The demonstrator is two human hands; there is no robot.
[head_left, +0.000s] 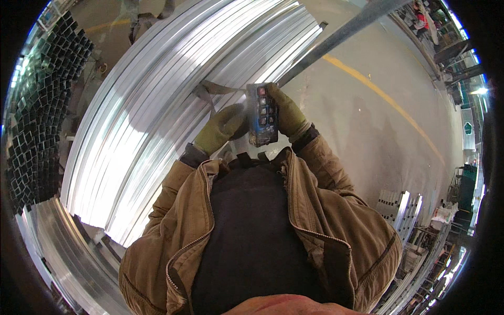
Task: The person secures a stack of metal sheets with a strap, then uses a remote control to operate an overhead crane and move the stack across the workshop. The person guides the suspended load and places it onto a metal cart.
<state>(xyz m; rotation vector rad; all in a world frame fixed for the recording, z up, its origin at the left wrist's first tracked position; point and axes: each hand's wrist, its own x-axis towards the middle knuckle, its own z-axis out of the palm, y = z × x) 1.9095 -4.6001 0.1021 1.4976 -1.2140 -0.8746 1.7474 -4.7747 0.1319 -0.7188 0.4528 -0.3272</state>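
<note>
In front of my chest I hold a handheld remote control (264, 126) with a dark blue body and two rows of buttons, one of them red. My right hand (290, 113), in a yellow-green work glove, is closed around its right side, with the fingertips at the top end. On the other side, my gloved left hand (221, 127) has its fingers curled against the remote's left edge. A grey strap (227, 88) loops above my left hand and reaches toward the remote. Beyond and left of my hands lie long silver metal profiles (152, 89), stacked side by side.
Dark square tube ends (39, 110) are piled at the far left. A grey beam (341, 42) slants across the upper right, over a floor with a yellow line (388, 96). More metal profiles (79, 257) lie at lower left, and others (407, 212) at lower right.
</note>
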